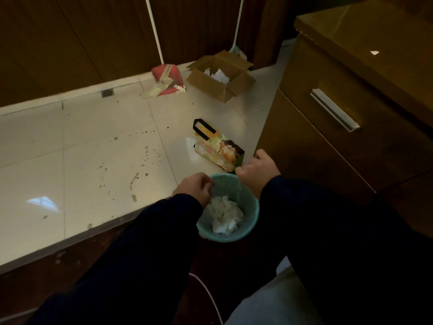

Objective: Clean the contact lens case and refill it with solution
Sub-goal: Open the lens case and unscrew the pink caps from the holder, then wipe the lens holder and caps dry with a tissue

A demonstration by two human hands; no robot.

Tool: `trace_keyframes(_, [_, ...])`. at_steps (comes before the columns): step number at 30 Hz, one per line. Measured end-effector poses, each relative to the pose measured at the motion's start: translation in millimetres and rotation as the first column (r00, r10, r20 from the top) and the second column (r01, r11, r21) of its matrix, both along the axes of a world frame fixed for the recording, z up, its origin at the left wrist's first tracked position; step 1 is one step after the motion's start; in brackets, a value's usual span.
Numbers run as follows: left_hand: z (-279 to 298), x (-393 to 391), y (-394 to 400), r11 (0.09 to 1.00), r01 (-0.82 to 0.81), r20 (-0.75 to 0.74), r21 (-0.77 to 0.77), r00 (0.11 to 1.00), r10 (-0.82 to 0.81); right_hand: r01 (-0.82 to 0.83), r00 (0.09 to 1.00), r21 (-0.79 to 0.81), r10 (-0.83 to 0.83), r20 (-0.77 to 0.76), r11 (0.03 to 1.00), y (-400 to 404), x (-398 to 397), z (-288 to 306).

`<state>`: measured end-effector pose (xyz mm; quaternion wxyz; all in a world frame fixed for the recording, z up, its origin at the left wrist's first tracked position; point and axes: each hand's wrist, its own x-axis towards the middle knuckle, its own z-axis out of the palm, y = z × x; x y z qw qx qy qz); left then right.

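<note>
The floor (93, 146) is pale, glossy tile with dark grout lines, spotted with small brown stains and scuffs, and it reflects a window as a bright patch near its left edge. A dark strip borders its near edge. Dark wood panelling (70, 43) rises behind its far edge, and a glossy brown cabinet (328, 141) with a metal bar handle (334, 110) stands along the right side.

Against the panelling lean a white-handled broom with a red head (167, 79) and a second pale-green handle (236, 31). Near the far right corner of the floor sits an open cardboard box (222, 76) with white paper inside. A printed paper bag with black handles (218, 146) lies beside the cabinet; its print is too blurred to read.

A small teal waste bin (254, 207) with a thin liner holds crumpled white tissue (225, 214). The left hand (194, 187) hovers over the bin's left rim, fingers loosely curled downward; whether it holds anything cannot be told. The right hand (257, 167) is beyond the bin's far rim with fingers curled under; any contents are hidden. Both arms wear dark sleeves. The contact lens case is not seen.
</note>
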<state>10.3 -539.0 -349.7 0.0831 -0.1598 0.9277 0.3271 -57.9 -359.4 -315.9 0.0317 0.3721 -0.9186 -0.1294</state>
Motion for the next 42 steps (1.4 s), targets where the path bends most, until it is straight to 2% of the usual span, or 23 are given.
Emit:
trace_keyframes(2, [3.6, -0.4, 0.8, 0.999, -0.007, 0.020, 0.054, 1.000, 0.006, 0.085, 0.991, -0.032, -0.081, 0.109, 0.996, -1.1, -1.9, -2.0])
trace_keyframes(6, [16.2, -1.3, 3.7, 0.993, 0.026, 0.033, 0.112, 0.999, -0.030, 0.298, 0.941, -0.251, -0.241, 0.236, 0.921, 1.7, 2.2, 12.4])
trace_keyframes(8, [28.4, -2.6, 9.2, 0.991, 0.012, -0.024, 0.132, 1.000, -0.009, 0.408, 0.894, -0.388, -0.275, 0.353, 0.827, 13.2, 7.1, 29.3])
trace_keyframes(11, [54.9, -5.1, 26.2, 0.973, 0.026, -0.168, 0.230, 0.986, 0.014, 0.517, 0.844, -0.600, -0.246, 0.477, 0.611, 44.3, 26.9, 62.4])
trace_keyframes(13, [80.7, -6.0, 46.7, 0.943, 0.106, -0.277, 0.315, 0.961, -0.015, 0.528, 0.847, -0.698, -0.239, 0.475, 0.483, 72.4, 47.1, 87.4])
trace_keyframes(17, [142.2, -5.3, 113.5, 0.844, 0.322, -0.446, 0.430, 0.888, -0.112, 0.523, 0.845, -0.796, -0.308, 0.438, 0.304, 140.1, 95.7, 140.2])
trace_keyframes(20, [190.7, 9.7, 176.0, 0.696, 0.583, -0.536, 0.419, 0.778, -0.329, 0.483, 0.839, -0.856, -0.379, 0.391, 0.187, 201.2, 138.1, 183.7])
trace_keyframes(22, [217.6, 23.8, 220.2, 0.560, 0.732, -0.588, 0.389, 0.665, -0.460, 0.457, 0.821, -0.879, -0.447, 0.357, 0.138, 244.2, 171.0, 209.9])
trace_keyframes(25, [249.0, 48.0, 294.6, 0.383, 0.846, -0.627, 0.371, 0.533, -0.568, 0.430, 0.773, -0.896, -0.557, 0.302, 0.110, 307.3, 225.0, 238.1])
trace_keyframes(30, [272.5, 87.5, 413.8, 0.179, 0.940, -0.647, 0.289, 0.330, -0.688, 0.431, 0.666, -0.897, -0.704, 0.246, 0.094, 392.8, 308.9, 254.7])
trace_keyframes(33, [273.9, 102.3, 470.0, 0.124, 0.972, -0.612, 0.199, 0.222, -0.759, 0.479, 0.586, -0.876, -0.762, 0.275, 0.052, 435.4, 344.3, 248.8])
trace_keyframes(37, [272.4, 112.3, 526.3, 0.105, 0.994, -0.528, 0.032, 0.106, -0.843, 0.579, 0.475, -0.815, -0.798, 0.371, -0.034, 479.5, 363.0, 235.6])
trace_keyframes(40, [267.5, 108.7, 551.6, 0.131, 0.990, -0.437, -0.057, 0.094, -0.895, 0.671, 0.387, -0.735, -0.800, 0.459, -0.097, 503.0, 356.5, 229.3])
trace_keyframes(42, [263.7, 104.8, 561.4, 0.158, 0.982, -0.389, -0.101, 0.107, -0.915, 0.732, 0.308, -0.673, -0.831, 0.463, -0.104, 512.2, 347.4, 226.4])
